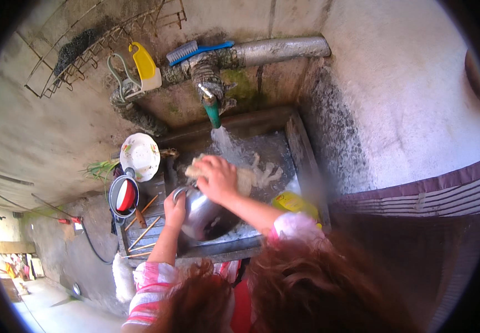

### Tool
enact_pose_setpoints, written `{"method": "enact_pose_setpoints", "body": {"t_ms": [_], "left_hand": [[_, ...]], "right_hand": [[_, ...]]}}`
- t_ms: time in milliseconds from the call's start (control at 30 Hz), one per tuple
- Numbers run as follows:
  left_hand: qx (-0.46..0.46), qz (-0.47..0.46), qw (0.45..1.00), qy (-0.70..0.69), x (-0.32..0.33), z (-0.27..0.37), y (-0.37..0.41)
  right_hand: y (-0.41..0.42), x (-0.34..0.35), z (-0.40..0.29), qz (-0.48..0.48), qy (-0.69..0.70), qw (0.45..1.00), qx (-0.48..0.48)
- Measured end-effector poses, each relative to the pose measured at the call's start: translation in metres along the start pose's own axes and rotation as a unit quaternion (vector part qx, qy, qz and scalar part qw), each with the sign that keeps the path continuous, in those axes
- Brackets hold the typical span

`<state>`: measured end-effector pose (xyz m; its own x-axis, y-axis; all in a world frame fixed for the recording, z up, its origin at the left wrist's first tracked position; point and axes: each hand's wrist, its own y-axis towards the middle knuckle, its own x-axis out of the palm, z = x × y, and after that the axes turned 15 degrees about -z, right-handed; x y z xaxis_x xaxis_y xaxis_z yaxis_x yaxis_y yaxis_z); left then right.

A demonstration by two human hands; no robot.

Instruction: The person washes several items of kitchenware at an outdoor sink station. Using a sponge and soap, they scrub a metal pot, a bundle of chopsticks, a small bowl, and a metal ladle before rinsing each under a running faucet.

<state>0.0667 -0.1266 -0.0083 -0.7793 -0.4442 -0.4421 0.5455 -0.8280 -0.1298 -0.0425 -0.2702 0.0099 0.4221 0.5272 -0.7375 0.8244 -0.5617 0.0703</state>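
My left hand [175, 211] grips the loop handle of a shiny metal pot [206, 216], which is tilted on its side over the sink basin. Under the fingers of my right hand [217, 177] is a pale, rough scrubbing cloth [246, 181], held close to the pot's upper side; its frayed end trails into the basin. Water runs from a tap with a green hose end [212, 113] just beyond the cloth. My right forearm covers part of the pot, so whether the cloth touches it there cannot be seen.
A yellow bottle [294, 204] lies at the basin's right. On the left ledge are a floral plate [140, 152], a small pan [115, 208] with a red bowl [126, 195], and several thin sticks [145, 234]. A blue brush [198, 50] rests on the pipe [281, 49].
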Motion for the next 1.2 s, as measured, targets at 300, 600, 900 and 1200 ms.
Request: {"method": "enact_pose_setpoints", "body": {"t_ms": [300,600,900,1200], "left_hand": [[-0.008,0.141,0.961,-0.236,-0.009,-0.001,0.016],[-0.028,0.166,0.878,-0.447,-0.053,-0.042,-0.017],[-0.150,0.159,0.769,-0.600,0.009,-0.016,-0.014],[-0.074,0.239,0.895,-0.369,0.044,0.004,0.043]], "right_hand": [[0.012,-0.005,-0.026,0.124,0.063,0.988,-0.061],[0.035,0.039,0.100,-0.079,0.469,0.855,0.208],[-0.045,0.095,0.110,0.164,0.256,0.887,0.349],[-0.047,0.026,-0.015,0.102,0.110,0.988,-0.030]]}}
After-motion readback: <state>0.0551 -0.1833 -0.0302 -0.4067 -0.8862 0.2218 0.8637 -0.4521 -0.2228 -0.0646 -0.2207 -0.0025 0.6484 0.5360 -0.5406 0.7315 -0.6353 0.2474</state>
